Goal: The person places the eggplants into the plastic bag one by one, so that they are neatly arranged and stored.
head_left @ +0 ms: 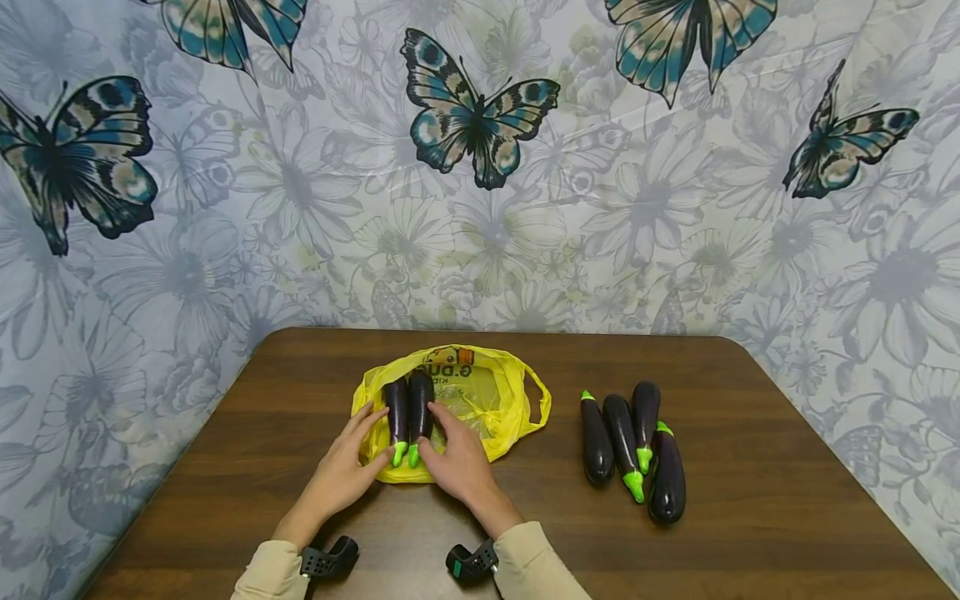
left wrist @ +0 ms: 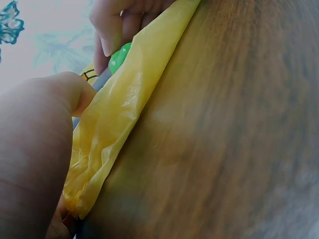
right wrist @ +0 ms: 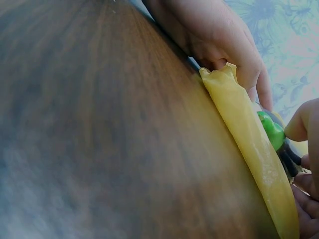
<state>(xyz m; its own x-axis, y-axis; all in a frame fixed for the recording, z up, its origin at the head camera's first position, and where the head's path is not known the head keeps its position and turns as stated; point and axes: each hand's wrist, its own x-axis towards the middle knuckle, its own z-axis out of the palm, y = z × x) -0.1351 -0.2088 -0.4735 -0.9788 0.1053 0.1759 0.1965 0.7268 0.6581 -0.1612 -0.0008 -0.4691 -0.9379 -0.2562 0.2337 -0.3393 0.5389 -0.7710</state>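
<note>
A yellow plastic bag (head_left: pixel 487 400) lies flat on the brown wooden table (head_left: pixel 750 517). Two dark purple eggplants (head_left: pixel 408 408) lie side by side at its near-left opening, green stems towards me. My left hand (head_left: pixel 345 467) pinches the bag's near edge; the right wrist view shows that hand (right wrist: pixel 214 35) gripping a corner of the bag (right wrist: pixel 249 144). My right hand (head_left: pixel 457 462) curls round the right eggplant near its green stem (left wrist: pixel 118 59), thumb at the stem. In the left wrist view my thumb presses on the bag (left wrist: pixel 114 129).
Several more eggplants (head_left: pixel 630 442) lie in a cluster on the table to the right of the bag. A wall covering with flowers and butterflies (head_left: pixel 480 117) rises behind the table's far edge. Bare tabletop spreads to the left and front right.
</note>
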